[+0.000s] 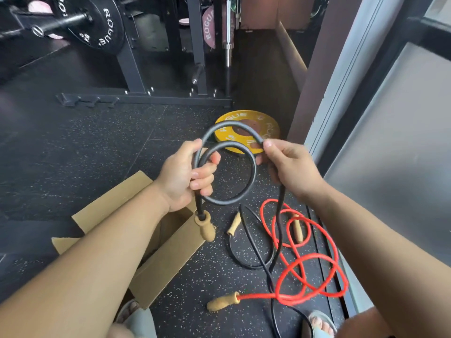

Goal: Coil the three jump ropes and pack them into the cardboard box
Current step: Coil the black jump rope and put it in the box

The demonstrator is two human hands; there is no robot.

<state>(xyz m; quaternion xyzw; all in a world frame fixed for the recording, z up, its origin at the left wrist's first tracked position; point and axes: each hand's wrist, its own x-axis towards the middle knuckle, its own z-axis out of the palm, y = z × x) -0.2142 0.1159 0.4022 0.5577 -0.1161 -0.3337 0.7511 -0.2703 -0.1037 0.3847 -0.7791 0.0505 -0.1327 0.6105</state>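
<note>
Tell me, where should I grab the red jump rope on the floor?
Probably its wooden handle nearest your feet, coming from above and pinching across its sides. It lies flat and clear on the floor, whereas the red cord loops across a black rope, so pulling there might drag both.

The yellow weight plate [273,132] lying flat on the floor carried the brand "ROGUE" in pale letters along its far rim, and the word came again down its right side, cut short where the grey jump rope [241,123] crossed it. The black plate [97,20] on the barbell bore "ROGUE" in white around its face; the smaller marks near its hub were too blurred to read. A mauve plate [209,28] in the rack showed "ROGU"
</note>
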